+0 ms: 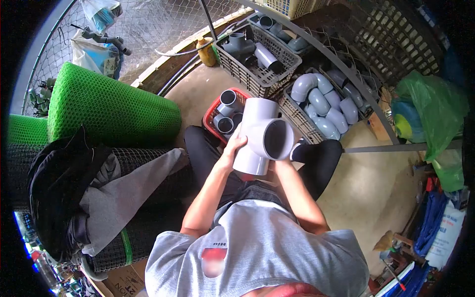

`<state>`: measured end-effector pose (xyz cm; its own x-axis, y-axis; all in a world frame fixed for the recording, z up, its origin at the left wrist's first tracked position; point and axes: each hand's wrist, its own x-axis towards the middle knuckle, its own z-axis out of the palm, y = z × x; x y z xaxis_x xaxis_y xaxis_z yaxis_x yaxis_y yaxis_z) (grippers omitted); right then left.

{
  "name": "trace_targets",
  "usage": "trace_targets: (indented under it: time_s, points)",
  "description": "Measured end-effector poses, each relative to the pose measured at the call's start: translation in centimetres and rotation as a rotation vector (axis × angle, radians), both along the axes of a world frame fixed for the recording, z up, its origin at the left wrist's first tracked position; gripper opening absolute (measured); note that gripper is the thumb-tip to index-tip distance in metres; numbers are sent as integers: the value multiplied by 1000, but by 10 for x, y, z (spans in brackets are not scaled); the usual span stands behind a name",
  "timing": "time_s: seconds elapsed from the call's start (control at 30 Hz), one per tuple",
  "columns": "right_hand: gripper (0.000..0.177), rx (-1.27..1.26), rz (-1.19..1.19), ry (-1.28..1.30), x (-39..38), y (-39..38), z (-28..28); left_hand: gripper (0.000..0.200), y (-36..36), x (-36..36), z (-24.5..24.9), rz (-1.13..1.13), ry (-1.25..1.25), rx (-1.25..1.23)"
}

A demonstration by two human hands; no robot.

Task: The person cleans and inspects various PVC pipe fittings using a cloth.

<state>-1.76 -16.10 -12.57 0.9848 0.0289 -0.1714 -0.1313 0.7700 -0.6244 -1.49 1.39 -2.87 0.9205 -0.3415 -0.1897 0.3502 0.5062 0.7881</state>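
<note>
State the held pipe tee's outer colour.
Pipe tee: light grey, best seen in the head view.

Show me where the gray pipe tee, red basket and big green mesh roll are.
Gray pipe tee [255, 134], head view: middle of its body.
Red basket [212, 108], head view: left rim.
Big green mesh roll [114, 106], head view: side surface.

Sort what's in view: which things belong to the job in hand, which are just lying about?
Likely the job:
grey pipe tee, held in the left hand, right hand partly hidden behind it
red basket of fittings
perhaps the crate of curved fittings

Likely lying about:
green mesh roll
grey-and-black garment
green plastic bag
</note>
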Motion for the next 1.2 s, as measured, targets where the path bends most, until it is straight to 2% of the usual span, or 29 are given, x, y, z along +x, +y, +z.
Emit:
trace_targets:
  time_s: [0.03,0.1,0.13,0.17,0.2,0.23,0.27,0.33,0.37,0.43,0.5,0.53,0.57,0.63,0.67,0.7,0.73,0.77,0.8,0.83,0.9,0.93,0.97,1.03,1.07,1.1,1.13,1.17,1.2]
  points:
    - [49,-74,-68,231,-14,5,11,77,0,3,-5,-5,-87,85]
    - [49,-61,-57,91,-31,11,31,80,-5,13,-10,41,-123,50]
    - [47,87,-24,204,-37,12,54,83,-10,19,-11,89,-160,16]
    - [51,2,-1,195,-47,13,47,85,-15,22,-13,136,-196,-17]
    - [51,-228,3,167,-59,10,24,92,-20,22,-19,157,-38,-129]
    - [50,-457,6,135,-61,11,27,92,-23,22,-17,159,-39,-131]
    - [47,-121,-24,164,-65,16,29,93,-25,23,-15,136,-92,-138]
    - [52,-30,65,188,-57,1,44,96,-27,25,-13,96,-103,-134]
    - [59,63,157,219,-52,-10,49,85,-26,24,-13,58,-167,-77]
    - [86,-43,225,182,-40,-33,65,71,-21,16,-18,-47,161,-79]
    - [89,-75,232,157,-35,-48,74,64,-14,20,-23,-185,68,138]
    - [90,-72,198,142,-31,-51,75,67,-17,16,-13,-193,74,165]
    - [88,-79,159,104,-26,-56,73,72,-19,10,-25,-181,182,58]
    - [84,84,65,181,-20,-71,58,62,-22,2,-30,-146,299,-127]
    - [74,273,58,40,-14,-77,49,62,-17,-1,-32,-153,295,-125]
    - [64,249,-4,-188,-3,-76,77,52,-9,-6,-35,-215,162,-75]
    - [65,358,19,-219,3,-77,82,43,-4,-8,-29,-277,33,-27]
    - [68,467,41,-249,6,-78,87,26,-3,-7,-24,-208,-15,84]
    - [73,274,95,-71,8,-72,101,24,3,-6,-17,-170,-74,215]
    - [67,265,277,-182,10,-64,128,21,10,-4,-11,-127,-136,344]
    - [58,158,262,-169,15,-69,106,35,12,4,16,40,-210,247]
    - [56,133,260,-353,15,-66,115,39,14,7,27,120,-155,135]
    - [56,133,264,-355,13,-63,119,44,16,9,36,200,-98,23]
    - [60,295,244,-104,7,-57,123,52,13,19,51,306,-173,-147]
    - [63,288,362,-72,7,-65,100,53,11,25,60,264,-323,-21]
    - [63,290,362,-73,6,-65,96,43,4,34,67,221,-482,118]
    - [63,291,347,-75,-11,-63,92,43,-5,33,84,139,-600,338]
    - [63,291,332,-76,-25,-57,87,39,-17,38,79,39,-633,427]
    - [63,292,319,-77,-22,-49,84,34,-32,41,95,-13,-756,560]
